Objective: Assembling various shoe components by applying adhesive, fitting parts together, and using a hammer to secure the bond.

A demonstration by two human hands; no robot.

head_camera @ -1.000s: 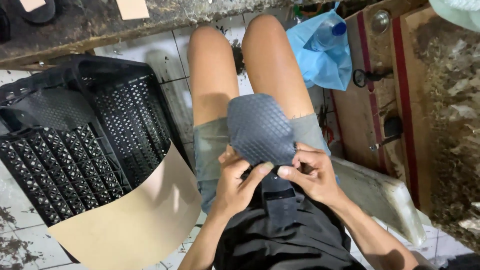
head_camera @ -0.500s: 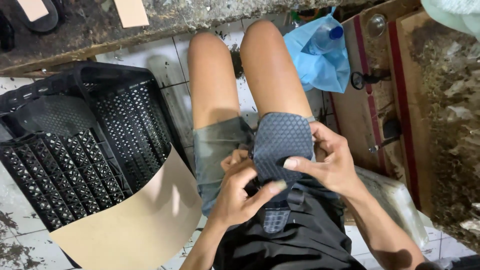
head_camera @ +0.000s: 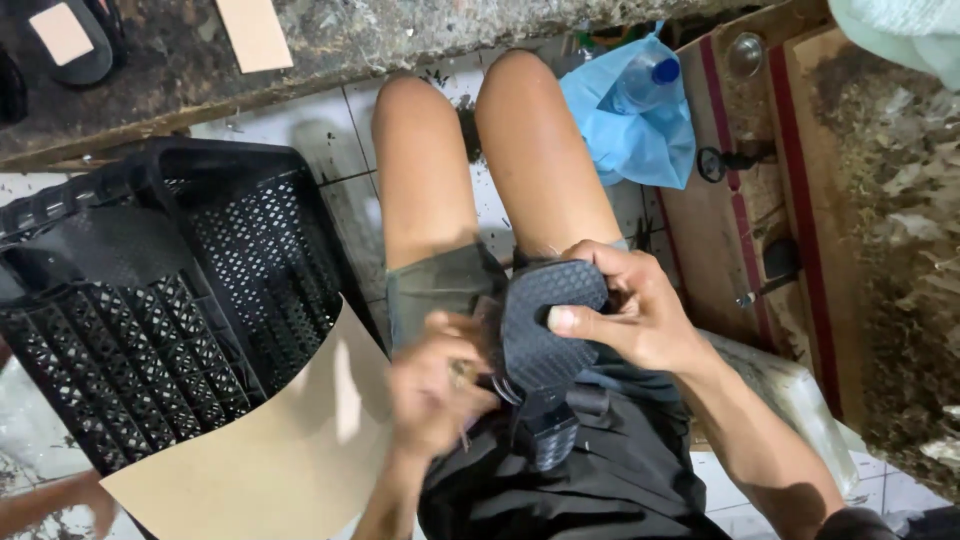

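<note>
Mid-trimming: right hand [head_camera: 640,320] clamped on black textured sole [head_camera: 545,325]; left hand [head_camera: 435,385], blurred at 8 o'clock — grip impossible to tell. Next needs steady sole.

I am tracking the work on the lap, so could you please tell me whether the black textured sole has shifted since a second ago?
Yes. The sole has moved toward the blue bag, from mid-lap to over the right thigh, held by the right hand.

Right hand [head_camera: 640,315] gripped a black textured sole [head_camera: 545,325] over the lap, left hand [head_camera: 435,385] blurred beside it, black crate [head_camera: 150,300] further left.
</note>
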